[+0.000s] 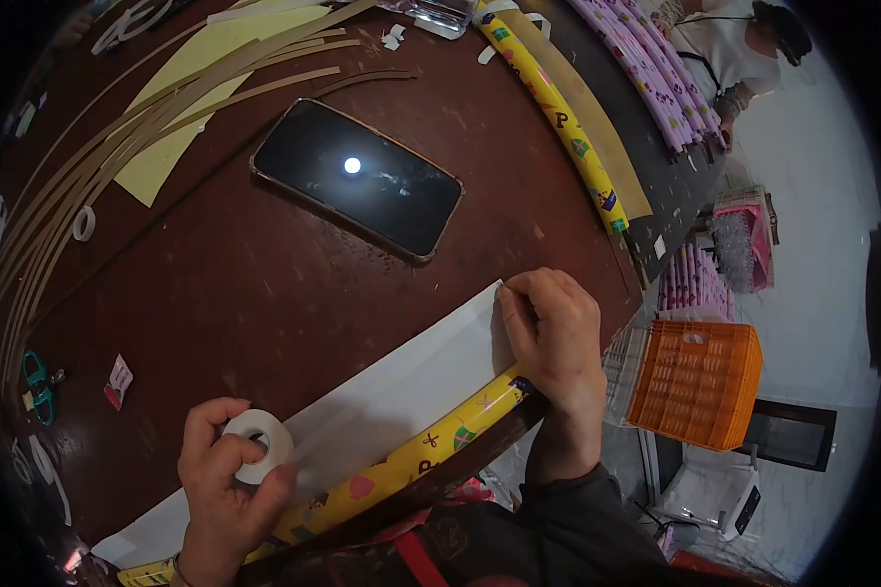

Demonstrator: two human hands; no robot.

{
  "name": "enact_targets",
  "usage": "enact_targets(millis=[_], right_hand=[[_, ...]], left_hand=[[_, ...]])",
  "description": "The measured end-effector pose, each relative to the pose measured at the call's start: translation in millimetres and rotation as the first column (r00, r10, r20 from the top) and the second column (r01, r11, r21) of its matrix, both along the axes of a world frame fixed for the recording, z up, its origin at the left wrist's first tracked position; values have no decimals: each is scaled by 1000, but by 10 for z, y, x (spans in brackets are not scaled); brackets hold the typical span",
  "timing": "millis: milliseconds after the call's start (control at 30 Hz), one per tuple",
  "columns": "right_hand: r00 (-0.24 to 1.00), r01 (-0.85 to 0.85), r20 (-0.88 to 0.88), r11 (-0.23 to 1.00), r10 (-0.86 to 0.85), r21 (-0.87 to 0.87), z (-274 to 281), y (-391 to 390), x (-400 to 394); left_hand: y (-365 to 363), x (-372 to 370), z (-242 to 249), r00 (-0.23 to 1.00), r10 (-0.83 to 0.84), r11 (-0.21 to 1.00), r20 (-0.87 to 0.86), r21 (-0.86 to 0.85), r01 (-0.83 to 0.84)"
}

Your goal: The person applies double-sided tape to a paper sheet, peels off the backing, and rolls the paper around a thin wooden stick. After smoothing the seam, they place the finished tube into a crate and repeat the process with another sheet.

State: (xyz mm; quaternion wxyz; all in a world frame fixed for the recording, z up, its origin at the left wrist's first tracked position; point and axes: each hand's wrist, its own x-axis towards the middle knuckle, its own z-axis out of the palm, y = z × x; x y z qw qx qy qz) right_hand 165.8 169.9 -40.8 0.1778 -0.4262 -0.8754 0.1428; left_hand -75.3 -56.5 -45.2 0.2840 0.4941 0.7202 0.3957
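Observation:
My left hand (227,489) is closed around a white roll of tape (262,445), with a finger through its core. Under and beside it runs a partly rolled sheet of yellow patterned wrapping paper (401,460), its white underside (382,391) facing up along the table. At the sheet's right end, my right hand (556,328) pinches the far corner between thumb and fingers. The wrist lies over the yellow roll's right end, hiding part of it. A phone (359,179) with a dark screen and a bright reflection lies beyond the sheet.
Long brown strips (157,117) and a yellow sheet (191,108) cover the far left. Teal scissors (37,386) lie at the left edge. Another yellow roll (558,117) and purple rolls (646,73) lie at the far right. An orange crate (695,382) stands beyond the table, and a person (729,49) is at upper right.

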Motion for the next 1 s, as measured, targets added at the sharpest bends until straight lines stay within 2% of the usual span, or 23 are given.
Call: enact_targets(millis=[633,833,933,1000], right_hand=[[998,-18,53,999,15,44,5,3,-24],[999,44,19,997,-45,61,24,-26,-50],[1000,21,11,999,-21,48,28,-15,-41],[997,-46,71,994,39,102,18,2,-23]], left_hand=[[3,15,6,997,44,999,59,-24,-43],[2,11,5,1000,14,1000,14,-19,-14],[1,10,5,1000,16,999,11,-28,-16],[16,9,26,999,16,999,29,-29,-16]])
